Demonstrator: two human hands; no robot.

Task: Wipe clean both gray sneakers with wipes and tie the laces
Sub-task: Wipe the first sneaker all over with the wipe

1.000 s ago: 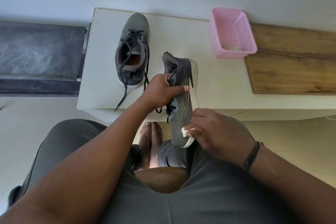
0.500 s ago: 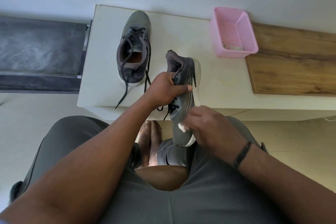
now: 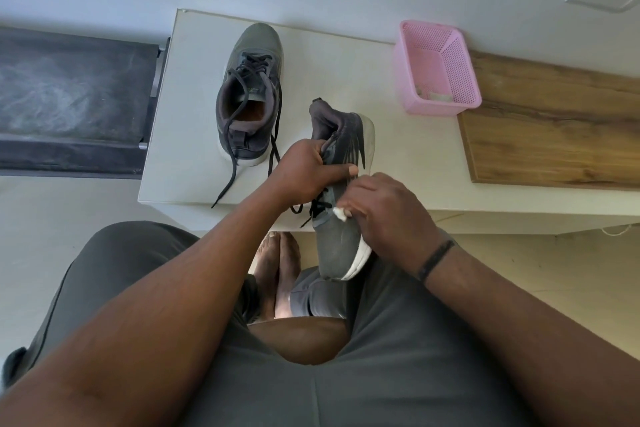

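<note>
Held sneaker [image 3: 337, 236]: gray, white sole, carried in the air over the lap at the near edge of the surface [image 3: 194, 135]. Long axis roughly 12 to 6 o'clock; heel at 12, toe at 6, sole edge facing 3 o'clock. Laces loose, hanging at 9 o'clock of the midfoot.

Left hand [image 3: 304, 173]: at 10 o'clock of the shoe's middle. Grip curled round the collar and upper, thumb laid flat across the side panel. Steadies the shoe.

Right hand [image 3: 384, 208]: at 3 o'clock of the midfoot, the nearer hand to the stretch being wiped. Grip pinching a small white wipe [image 3: 341, 214], fingers bent, wipe pressed on the gray upper just beside the lace eyelets. Most of the wipe hidden under the fingers.

Second sneaker [image 3: 251, 94]: standing upright on the surface at 11 o'clock of the held shoe, well apart from both hands, toe at 12, laces untied and trailing over the near edge.

Pink basket [image 3: 460, 62]: on the surface at 2 o'clock, something pale inside, too small to identify.

Judgement: wiping of the first shoe under way; toe at 6 o'clock likely the next stretch; lace-tying not yet begun on either shoe.
</note>
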